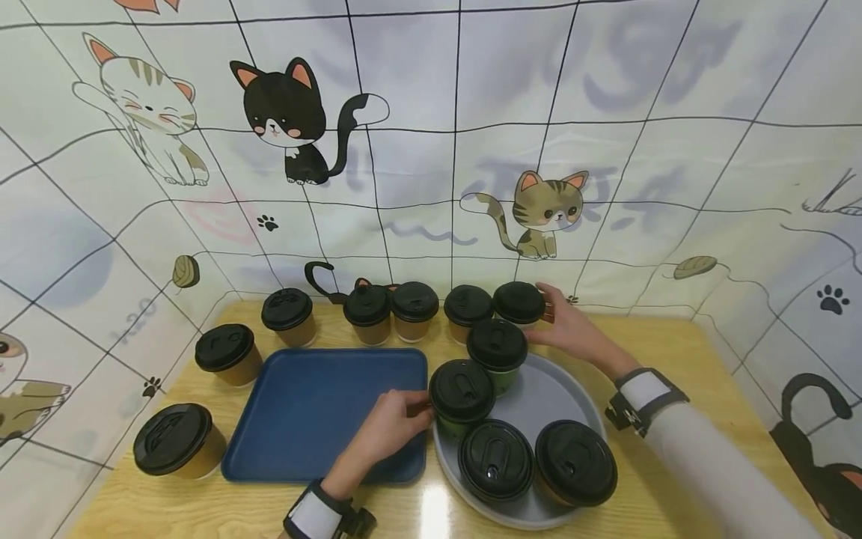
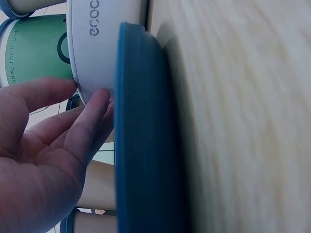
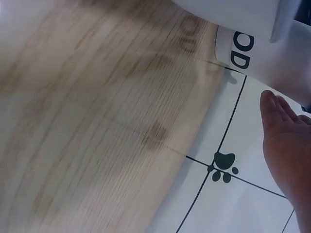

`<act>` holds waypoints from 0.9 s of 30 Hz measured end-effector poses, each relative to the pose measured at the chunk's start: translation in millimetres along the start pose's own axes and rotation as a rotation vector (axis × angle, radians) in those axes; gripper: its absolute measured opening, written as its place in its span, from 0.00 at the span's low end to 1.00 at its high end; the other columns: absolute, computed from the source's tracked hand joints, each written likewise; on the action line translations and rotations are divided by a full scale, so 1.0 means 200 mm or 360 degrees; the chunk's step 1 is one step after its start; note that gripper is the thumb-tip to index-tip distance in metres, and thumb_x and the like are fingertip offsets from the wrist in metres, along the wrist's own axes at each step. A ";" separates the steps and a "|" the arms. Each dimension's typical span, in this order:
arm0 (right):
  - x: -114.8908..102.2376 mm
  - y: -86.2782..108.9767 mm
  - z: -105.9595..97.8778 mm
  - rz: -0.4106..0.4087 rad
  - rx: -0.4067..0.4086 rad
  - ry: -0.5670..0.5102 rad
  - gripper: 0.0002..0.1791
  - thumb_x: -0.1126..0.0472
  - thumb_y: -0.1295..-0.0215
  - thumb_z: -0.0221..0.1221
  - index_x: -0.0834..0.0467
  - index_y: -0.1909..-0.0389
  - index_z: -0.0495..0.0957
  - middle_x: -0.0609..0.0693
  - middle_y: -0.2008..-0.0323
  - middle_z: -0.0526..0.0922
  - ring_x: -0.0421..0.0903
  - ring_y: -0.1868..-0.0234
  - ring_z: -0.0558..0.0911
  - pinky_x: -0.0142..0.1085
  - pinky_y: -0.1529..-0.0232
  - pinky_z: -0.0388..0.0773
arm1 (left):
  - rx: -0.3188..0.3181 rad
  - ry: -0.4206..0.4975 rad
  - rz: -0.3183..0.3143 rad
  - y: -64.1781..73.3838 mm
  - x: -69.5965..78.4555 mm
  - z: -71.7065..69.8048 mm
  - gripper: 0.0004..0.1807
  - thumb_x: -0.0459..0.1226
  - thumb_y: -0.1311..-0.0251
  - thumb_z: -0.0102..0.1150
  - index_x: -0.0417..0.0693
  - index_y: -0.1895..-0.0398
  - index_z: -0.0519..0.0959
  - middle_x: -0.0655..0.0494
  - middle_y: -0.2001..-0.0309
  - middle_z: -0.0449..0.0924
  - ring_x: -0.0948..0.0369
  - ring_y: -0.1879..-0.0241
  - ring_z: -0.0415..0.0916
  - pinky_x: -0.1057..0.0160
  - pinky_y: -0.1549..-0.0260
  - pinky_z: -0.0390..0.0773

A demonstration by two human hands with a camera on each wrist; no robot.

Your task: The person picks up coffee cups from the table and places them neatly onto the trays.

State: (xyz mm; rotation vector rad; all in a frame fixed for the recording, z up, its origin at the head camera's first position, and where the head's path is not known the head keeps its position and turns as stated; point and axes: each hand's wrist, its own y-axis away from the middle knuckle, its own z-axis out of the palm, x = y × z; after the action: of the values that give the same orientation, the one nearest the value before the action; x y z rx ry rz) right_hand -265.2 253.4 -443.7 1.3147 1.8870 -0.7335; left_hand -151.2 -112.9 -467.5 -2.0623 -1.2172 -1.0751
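A green paper cup with a black lid (image 1: 461,393) stands at the left edge of the round grey tray (image 1: 555,389). My left hand (image 1: 393,427) is beside it; in the left wrist view its fingertips touch the side wall of that tray (image 2: 95,43), near the green cup (image 2: 41,46). At the back right my right hand (image 1: 572,326) is next to a black-lidded cup (image 1: 518,303). In the right wrist view its straight fingers lie close to a white cup with dark letters (image 3: 262,60); whether they touch is unclear. Another green cup (image 1: 498,348) stands between the hands.
Two more lidded cups, one at the front (image 1: 494,460) and one at the right (image 1: 575,464), sit on the round tray. A blue rectangular tray (image 1: 323,419) lies to its left. Several lidded brown cups (image 1: 289,314) line the table's back and left, before a cat-print curtain.
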 end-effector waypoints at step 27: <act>-0.10 0.21 -0.09 0.0039 0.0263 -0.0153 0.53 0.56 0.36 0.73 0.67 0.23 0.48 0.67 0.32 0.68 0.65 0.31 0.72 0.57 0.33 0.70 | -0.0022 0.0092 -0.0012 0.01 -0.02 0.00 0.16 0.37 0.29 0.61 0.44 0.42 0.85 0.52 0.52 0.89 0.55 0.52 0.87 0.63 0.56 0.84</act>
State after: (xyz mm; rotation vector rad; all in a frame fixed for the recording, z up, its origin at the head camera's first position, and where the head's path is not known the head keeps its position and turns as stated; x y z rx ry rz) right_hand -226.1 270.5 -419.0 1.3756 1.7618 -0.9402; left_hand -150.4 -114.9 -470.6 -2.0247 -1.1929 -1.1416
